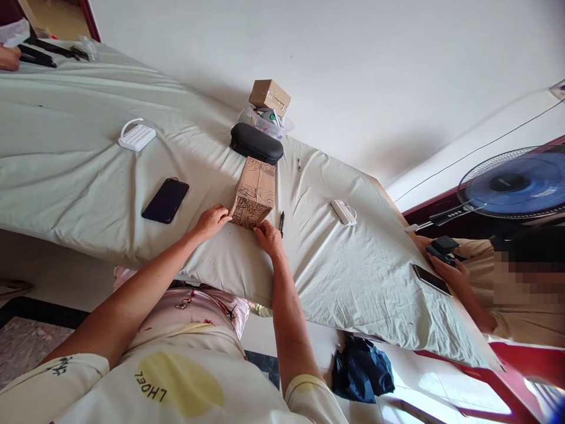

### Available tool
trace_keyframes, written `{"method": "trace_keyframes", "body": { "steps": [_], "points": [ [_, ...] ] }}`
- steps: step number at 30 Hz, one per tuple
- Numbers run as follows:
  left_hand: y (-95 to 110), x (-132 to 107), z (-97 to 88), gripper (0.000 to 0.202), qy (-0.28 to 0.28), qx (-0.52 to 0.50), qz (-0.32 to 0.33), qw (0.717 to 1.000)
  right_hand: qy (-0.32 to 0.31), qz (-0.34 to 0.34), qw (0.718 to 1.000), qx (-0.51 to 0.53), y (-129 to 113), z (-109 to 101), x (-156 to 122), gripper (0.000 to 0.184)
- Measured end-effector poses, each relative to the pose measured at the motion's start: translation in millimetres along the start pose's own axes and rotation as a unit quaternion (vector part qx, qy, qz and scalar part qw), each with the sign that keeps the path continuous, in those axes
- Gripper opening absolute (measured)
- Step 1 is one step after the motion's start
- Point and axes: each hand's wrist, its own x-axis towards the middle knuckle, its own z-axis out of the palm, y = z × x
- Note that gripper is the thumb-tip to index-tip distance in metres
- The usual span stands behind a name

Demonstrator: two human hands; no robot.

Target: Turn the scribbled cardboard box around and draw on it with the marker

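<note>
A brown cardboard box covered in dark scribbled line drawings stands on the cloth-covered table in front of me. With bent fingers, my left hand grips the box's near left lower edge. My right hand holds its near right lower corner between thumb and fingers. Just right of that hand lies a black pen. To the left of my left hand a dark smartphone rests flat. The box's underside and far side are hidden.
Behind the box are a black case, a clear plastic bin and a plain carton. White devices sit left and right. At right, a person holds dark objects near a fan. Another person's hand shows far left.
</note>
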Motion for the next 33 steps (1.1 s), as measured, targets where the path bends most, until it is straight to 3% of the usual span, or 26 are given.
{"method": "trace_keyframes", "body": {
  "steps": [26, 28, 30, 33],
  "points": [
    [-1, -1, -2.7, 0.021, 0.001, -0.015, 0.007, 1.000, -0.005, -0.006, 1.000, -0.002, 0, 2, -1, 0.034],
    [-1, -1, -1.3, 0.018, 0.003, -0.008, 0.011, 1.000, 0.036, 0.004, 0.999, 0.018, -1, 1, -1, 0.035],
    [-1, -1, 0.2, 0.015, -0.002, -0.004, 0.014, 1.000, 0.137, 0.002, 0.990, 0.027, -3, -1, -1, 0.041],
    [2, -3, 1.1, 0.016, -0.008, -0.006, 0.033, 0.999, 0.295, -0.032, 0.955, -0.016, -13, -2, -2, 0.055]
  ]
}}
